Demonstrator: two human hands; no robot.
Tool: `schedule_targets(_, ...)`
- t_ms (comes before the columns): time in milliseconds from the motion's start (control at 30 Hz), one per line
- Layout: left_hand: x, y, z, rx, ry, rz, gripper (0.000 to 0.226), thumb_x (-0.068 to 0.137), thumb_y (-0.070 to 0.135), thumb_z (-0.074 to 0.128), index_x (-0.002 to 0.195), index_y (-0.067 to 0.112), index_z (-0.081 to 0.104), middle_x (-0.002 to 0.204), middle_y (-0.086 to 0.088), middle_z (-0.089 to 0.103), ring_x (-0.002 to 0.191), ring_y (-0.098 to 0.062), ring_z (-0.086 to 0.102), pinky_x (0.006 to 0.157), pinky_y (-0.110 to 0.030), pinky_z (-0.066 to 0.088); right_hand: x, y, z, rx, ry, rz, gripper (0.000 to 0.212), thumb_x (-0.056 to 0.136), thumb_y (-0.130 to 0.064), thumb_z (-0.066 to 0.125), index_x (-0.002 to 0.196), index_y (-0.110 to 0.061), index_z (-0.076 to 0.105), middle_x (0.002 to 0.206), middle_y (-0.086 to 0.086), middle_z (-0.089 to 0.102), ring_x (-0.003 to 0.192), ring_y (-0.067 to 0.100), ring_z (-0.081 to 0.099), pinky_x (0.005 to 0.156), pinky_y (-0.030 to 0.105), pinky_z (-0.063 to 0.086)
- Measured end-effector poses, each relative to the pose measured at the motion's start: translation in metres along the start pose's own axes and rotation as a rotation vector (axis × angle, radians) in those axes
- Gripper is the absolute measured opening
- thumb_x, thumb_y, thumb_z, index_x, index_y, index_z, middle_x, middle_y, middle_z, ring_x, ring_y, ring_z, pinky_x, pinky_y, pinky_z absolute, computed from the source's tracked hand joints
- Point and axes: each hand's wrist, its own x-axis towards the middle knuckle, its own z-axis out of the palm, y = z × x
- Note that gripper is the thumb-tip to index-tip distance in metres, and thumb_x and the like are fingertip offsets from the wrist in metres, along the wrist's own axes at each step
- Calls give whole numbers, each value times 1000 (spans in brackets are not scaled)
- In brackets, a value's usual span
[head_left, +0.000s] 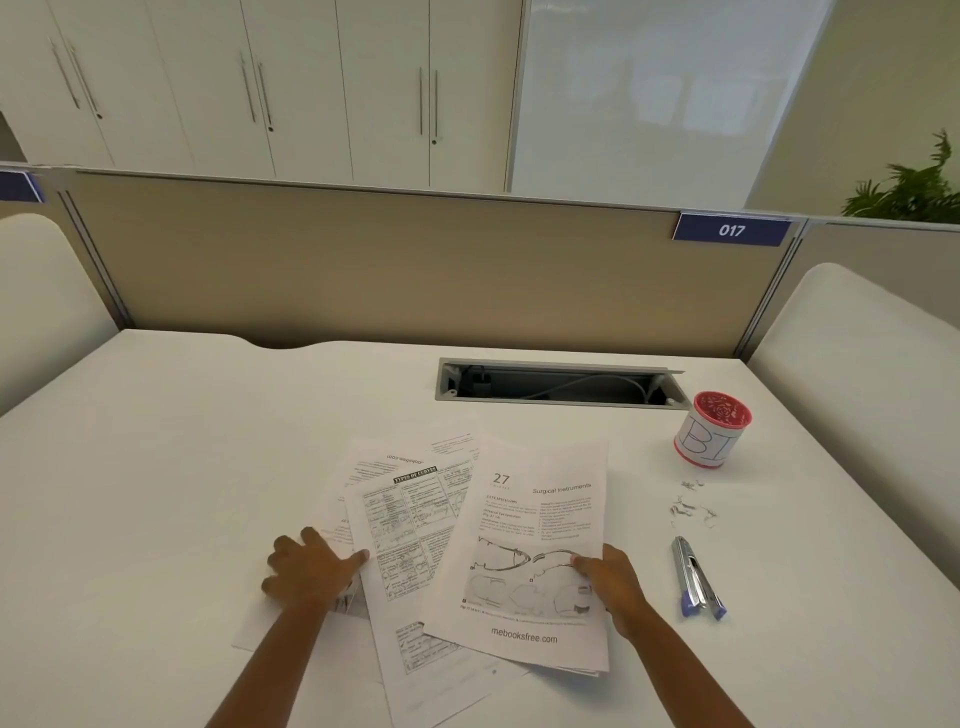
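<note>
— Where are your hands just now?
— My left hand (306, 569) lies flat, fingers spread, on the lower sheets at the left of the pile (374, 460). Its thumb touches the edge of the tables sheet (410, 525). It grips nothing.
— And the other?
— My right hand (610, 582) pinches the right edge of the Surgical Instruments page (540, 514): thumb on top by the drawing, the other fingers hidden.
— Where does that page lie?
— On top of the fanned pile, mid-worktop (156, 467), overlapping the tables sheet.
— Anything beside it?
— A stapler (696, 582) lies near my right hand, loose staples (691, 506) lie beyond it, and a red-rimmed cup (714, 428) stands farther back by the cable slot (556, 382).
</note>
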Motion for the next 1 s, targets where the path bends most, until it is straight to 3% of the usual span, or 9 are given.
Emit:
schedule_targets(133,-1,6,-5,-87,-21,-57,82,71,62,62,126,6,36,128,-21,38,120,-33,39,95,-43,39,-2,-1,5,23,-35,17,28,88,-6,50,115,-7,59,107,11,65,97,32,63,59,26,49)
schedule_targets(300,0,19,-3,-383,-179,-104,86,69,48,73,125,-5,35,127,-24,48,119,-38,45,98,-45,40,-6,1,15,85,-95,64,24,87,-3,49,105,-15,59,101,13,67,79,27,65,59,29,52)
schedule_targets(500,-24,44,6,-262,-154,-131,58,72,36,72,116,4,50,126,-17,39,118,-31,39,96,-39,37,-11,9,32,89,-174,66,30,87,0,48,113,-11,57,112,16,66,91,33,65,68,36,55)
schedule_targets(633,-35,55,14,-283,-71,-134,63,73,19,71,121,-4,36,126,-21,34,116,-33,40,90,-39,44,-12,15,35,70,-159,81,31,87,-2,50,116,-10,57,114,16,66,95,34,65,76,41,56)
schedule_targets(767,-33,59,14,-438,-108,-139,62,76,8,69,122,-9,30,129,-27,33,117,-39,42,91,-41,44,-11,19,36,34,-150,66,32,86,-2,50,118,-7,57,115,15,66,97,33,64,86,44,54)
schedule_targets(933,-26,52,12,-605,-245,-120,57,75,7,70,119,-11,38,123,-25,51,112,-37,51,88,-38,44,-12,18,37,-6,-140,56,33,86,-3,49,118,-10,56,110,11,66,94,30,64,72,33,55)
schedule_targets(1000,-24,51,11,-685,-281,-127,49,74,5,70,113,-11,46,115,-24,58,98,-34,57,82,-35,46,-12,18,38,-24,-135,51,33,86,-4,50,119,-10,55,113,11,65,95,30,64,78,38,56)
